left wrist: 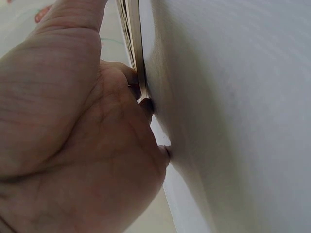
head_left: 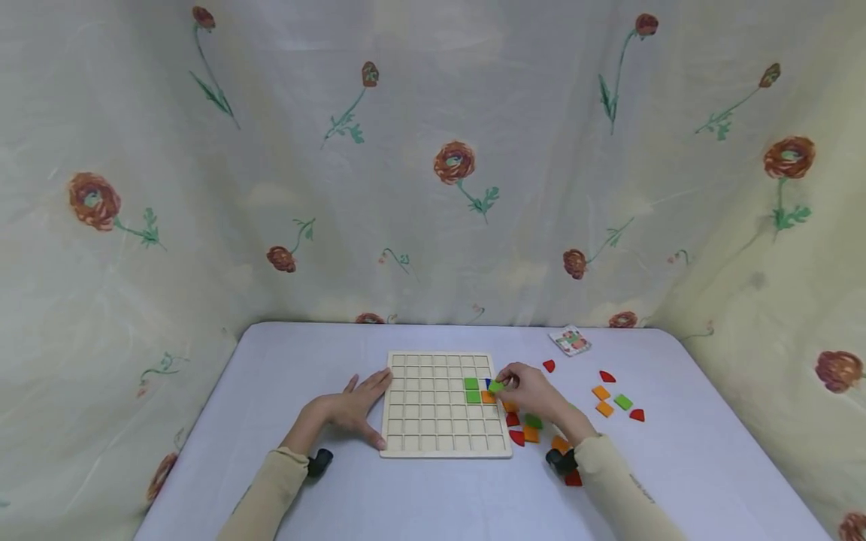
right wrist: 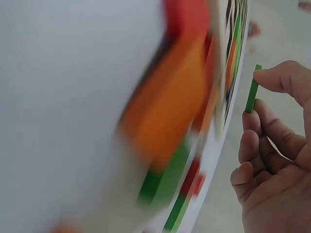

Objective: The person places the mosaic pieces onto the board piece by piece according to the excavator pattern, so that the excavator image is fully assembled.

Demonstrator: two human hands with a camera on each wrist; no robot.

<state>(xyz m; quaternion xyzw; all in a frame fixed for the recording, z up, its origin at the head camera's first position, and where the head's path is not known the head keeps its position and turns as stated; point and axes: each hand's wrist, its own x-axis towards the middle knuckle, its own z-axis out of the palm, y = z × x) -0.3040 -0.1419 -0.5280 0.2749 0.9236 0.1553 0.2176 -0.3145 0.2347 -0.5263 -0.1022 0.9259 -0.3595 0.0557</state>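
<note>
A pale wooden grid board (head_left: 426, 428) lies flat on the table. My left hand (head_left: 352, 409) rests at its left edge with fingers and thumb spread, touching the rim. Between thumb and fingertips, my right hand (head_left: 534, 391) pinches a green square tile (right wrist: 253, 90) above the board's right side. Two green tiles (head_left: 471, 384) sit in grid cells, one in front of the other. An orange tile (head_left: 488, 397) lies beside the nearer one. Behind the held tile a bit of blue (head_left: 488, 383) shows; its shape is hidden.
Loose orange, green and red pieces lie right of the board, some under my right forearm, including a red piece (head_left: 517, 438) and an orange tile (head_left: 531, 435). Several more, with a green tile (head_left: 623, 402), lie farther right. A small patterned card (head_left: 570, 340) is near the back edge.
</note>
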